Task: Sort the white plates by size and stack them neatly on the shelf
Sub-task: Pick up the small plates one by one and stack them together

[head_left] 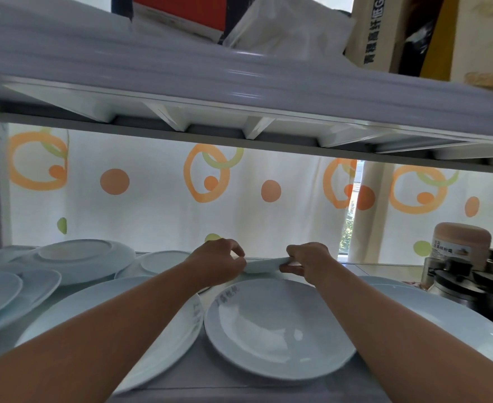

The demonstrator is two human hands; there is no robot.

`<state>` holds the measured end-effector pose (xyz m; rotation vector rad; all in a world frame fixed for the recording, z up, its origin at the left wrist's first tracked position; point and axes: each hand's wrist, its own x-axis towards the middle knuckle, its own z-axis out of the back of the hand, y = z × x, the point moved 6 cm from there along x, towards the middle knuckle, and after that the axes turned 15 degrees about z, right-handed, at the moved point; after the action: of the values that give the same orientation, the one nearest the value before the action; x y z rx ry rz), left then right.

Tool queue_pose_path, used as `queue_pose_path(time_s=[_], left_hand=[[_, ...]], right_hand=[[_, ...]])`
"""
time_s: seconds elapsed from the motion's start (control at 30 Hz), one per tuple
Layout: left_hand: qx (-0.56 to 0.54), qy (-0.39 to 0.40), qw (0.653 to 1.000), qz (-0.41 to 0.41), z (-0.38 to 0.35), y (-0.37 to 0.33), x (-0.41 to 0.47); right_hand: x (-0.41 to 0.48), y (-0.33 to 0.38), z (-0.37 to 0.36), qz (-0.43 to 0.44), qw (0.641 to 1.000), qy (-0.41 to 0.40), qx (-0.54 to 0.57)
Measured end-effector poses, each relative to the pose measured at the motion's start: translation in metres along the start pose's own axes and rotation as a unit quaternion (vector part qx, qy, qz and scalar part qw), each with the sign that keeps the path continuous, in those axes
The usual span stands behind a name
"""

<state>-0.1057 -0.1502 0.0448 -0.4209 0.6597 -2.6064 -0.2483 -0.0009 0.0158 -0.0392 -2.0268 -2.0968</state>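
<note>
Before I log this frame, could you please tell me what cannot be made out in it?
Head view only:
- Small white plate gripped by left hand and right hand: seen edge-on, both ends hidden by hands; size unclear.
- Grey lettering on shallow white round plate: too blurred to read.
- Large white plate at right: hidden by forearm, cut by frame edge.
- Pink-lidded jar label: too small.

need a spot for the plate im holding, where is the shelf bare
Little is bare: a strip of shelf behind the held plate, before the curtain, and a front sliver by the deep plate. Left is crowded with overlapping plates; right with jars.
</note>
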Motion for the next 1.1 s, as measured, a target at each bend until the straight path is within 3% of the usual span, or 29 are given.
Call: queue_pose_path(time_s=[0.23, 0.37, 0.67, 1.1], left_hand=[[-0.037, -0.027, 0.999, -0.022, 0.002, -0.029, -0.024], [-0.066, -0.030, 0.997, -0.036, -0.002, -0.051, -0.043], [-0.086, 0.000, 0.994, -0.071, -0.025, -0.102, -0.081], [-0.092, 0.034, 0.991, -0.095, -0.045, -0.127, -0.109]], right_hand=[[-0.029, 0.028, 0.034, 0.064, 0.991, -0.038, 0.113], [-0.046, 0.044, 0.069, 0.125, 0.983, -0.065, 0.119], [-0.091, 0.041, 0.158, 0.118, 0.978, -0.156, 0.076], [-0.115, 0.011, 0.193, 0.071, 0.982, -0.167, 0.048]])
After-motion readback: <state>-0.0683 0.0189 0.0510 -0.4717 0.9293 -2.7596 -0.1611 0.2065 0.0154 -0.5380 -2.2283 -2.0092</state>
